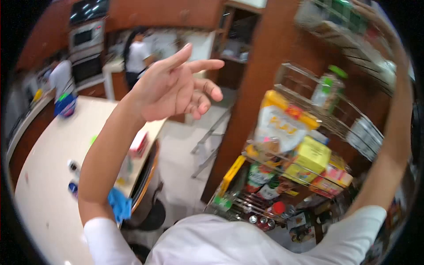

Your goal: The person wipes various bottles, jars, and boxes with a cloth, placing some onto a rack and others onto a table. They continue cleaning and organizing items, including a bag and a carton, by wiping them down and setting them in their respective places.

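My left hand (176, 88) is raised in the middle of the view, palm showing, fingers apart and slightly curled, with nothing in it. My right arm reaches up along the right side, and my right hand (373, 15) is at the top wire basket (349, 48) of a pull-out pantry rack. That hand is blurred and cut by the view's edge, so I cannot tell what its fingers hold. Green packaging (344, 13) lies in the basket beside it. Below, the middle basket holds a jar with a green lid (329, 90).
Lower baskets carry a yellow-white bag (282, 121), a yellow box (308, 160), a pink box (331, 181) and several cans (261, 222). To the left stands a pale table (48, 176) with a blue cloth (119, 204) at its edge. Two people (138, 55) are farther back near the counters.
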A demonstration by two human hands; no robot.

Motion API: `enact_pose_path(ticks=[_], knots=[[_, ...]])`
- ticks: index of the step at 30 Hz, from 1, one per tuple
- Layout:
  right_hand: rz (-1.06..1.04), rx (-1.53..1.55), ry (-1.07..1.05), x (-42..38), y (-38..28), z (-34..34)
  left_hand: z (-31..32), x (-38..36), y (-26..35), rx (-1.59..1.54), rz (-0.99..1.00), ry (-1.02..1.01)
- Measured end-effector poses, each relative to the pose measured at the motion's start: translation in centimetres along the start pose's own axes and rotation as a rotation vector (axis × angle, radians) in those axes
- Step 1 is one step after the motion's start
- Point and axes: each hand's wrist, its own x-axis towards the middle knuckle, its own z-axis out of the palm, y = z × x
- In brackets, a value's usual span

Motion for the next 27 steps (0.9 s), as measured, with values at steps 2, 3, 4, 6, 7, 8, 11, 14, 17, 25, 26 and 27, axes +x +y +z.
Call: enact_pose_path(ticks=[2, 3, 4, 6, 7, 8, 11, 14, 17, 25, 26, 27], knots=[[-0.17, 0.096, 0.034, -0.2, -4.4, 0.6, -1.9, -3.8, 0.1, 0.029, -0.006, 0.106], [-0.285, 0.146, 0.078, -1.6, -7.9, -0.5, -2.6, -6.1, 0.6, 0.102, -0.001, 0.176], [-0.4, 0.223, 0.111, -2.7, -10.8, -1.2, -2.9, -8.5, 1.2, 0.139, 0.019, 0.236], [-0.67, 0.419, 0.166, -5.7, -16.9, -3.1, -3.0, -13.6, 3.5, 0.289, 0.059, 0.398], [-0.827, 0.539, 0.183, -7.5, -19.8, -4.3, -3.2, -16.2, 4.8, 0.251, 0.109, 0.392], [-0.992, 0.664, 0.192, -9.3, -22.9, -5.2, -2.8, -18.8, 5.8, 0.217, 0.16, 0.371], [-1.469, 1.004, 0.196, -13.4, -30.9, -7.3, 1.4, -24.4, 7.5, 0.42, 0.433, 0.897], [-1.814, 1.255, 0.176, -15.3, -37.4, -8.4, 1.6, -31.2, 7.8, 0.647, 0.406, 0.945], [-2.029, 1.456, 0.116, -15.5, -41.5, -8.8, 1.9, -35.4, 4.4, 0.824, 0.172, 1.221], [-1.096, 1.265, -0.342, -4.9, -54.1, 5.6, -3.5, -44.9, -11.3, 1.256, -0.6, 1.748], [-1.016, 1.209, -0.409, -4.7, -56.4, 7.6, -4.1, -45.9, -12.8, 1.237, -0.569, 1.796], [-0.974, 1.186, -0.458, -5.1, -58.0, 8.7, -4.9, -47.1, -14.2, 1.231, -0.484, 1.781]])
